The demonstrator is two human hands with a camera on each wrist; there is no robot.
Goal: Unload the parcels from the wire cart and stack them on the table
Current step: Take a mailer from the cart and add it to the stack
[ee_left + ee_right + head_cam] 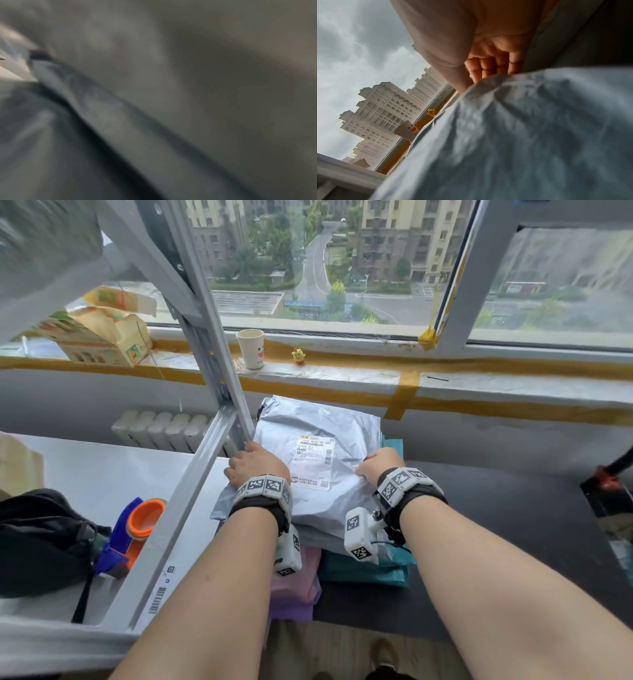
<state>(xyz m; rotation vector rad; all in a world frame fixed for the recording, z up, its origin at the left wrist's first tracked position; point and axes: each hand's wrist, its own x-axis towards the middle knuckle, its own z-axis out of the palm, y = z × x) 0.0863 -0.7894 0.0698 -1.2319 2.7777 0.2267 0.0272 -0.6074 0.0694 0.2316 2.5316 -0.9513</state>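
As seen from the head camera, one grey poly mailer (318, 460) with a white shipping label (314, 462) lay on top of a stack of parcels, a teal mailer (366, 571) and a purple mailer (296, 587) beneath it, at the near left corner of the dark table (496, 529), hard against the grey steel shelving upright (219, 378). Left hand (257, 465): on the mailer's left edge, fingers bent over it; whether they pinched the film or only pressed could not be told. Right hand (380, 463): on the right edge, fingers curled downward. Windowsill (479, 378) beyond: paper cup (251, 349), yellow toy chick (298, 356), opened carton (99, 337). Shelf to the left: black bag (41, 539), tape dispenser (133, 532). No wire cart in view.

Left wrist view: dark and smeared, grey folds only; the fingers did not show.

Right wrist view: fingers (489, 66) curled, tips sunk behind a ridge of crumpled grey film (522, 121), so apparently gripping the mailer's edge.

Handling, by judgement: light, soft, limp, slick-surfaced, contents probably cloth; it would sag if lifted by one corner. Best taken at both side edges, or with flat palms beneath.
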